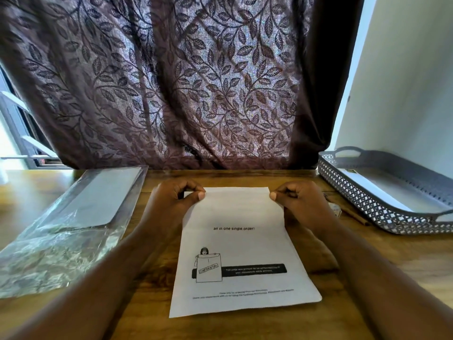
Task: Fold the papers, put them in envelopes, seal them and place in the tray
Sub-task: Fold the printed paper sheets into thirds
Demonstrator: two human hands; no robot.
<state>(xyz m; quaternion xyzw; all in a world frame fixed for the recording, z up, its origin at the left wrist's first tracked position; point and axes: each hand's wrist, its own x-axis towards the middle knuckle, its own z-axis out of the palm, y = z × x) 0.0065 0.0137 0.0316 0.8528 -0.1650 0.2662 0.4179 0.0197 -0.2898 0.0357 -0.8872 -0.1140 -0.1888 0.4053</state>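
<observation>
White printed paper sheet [241, 251] lies lengthwise toward the person; left hand [171, 200] and right hand [300, 201] pinch its far corners.

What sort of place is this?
Probably a home desk by a window: a wooden table pushed up to a leaf-patterned curtain, a window frame showing at its left edge, and a grey perforated tray beside a plain wall.

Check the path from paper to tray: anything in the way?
Only a thin brown stick lying flat on the table between the right hand and the tray; the paper could likely pass over it.
</observation>
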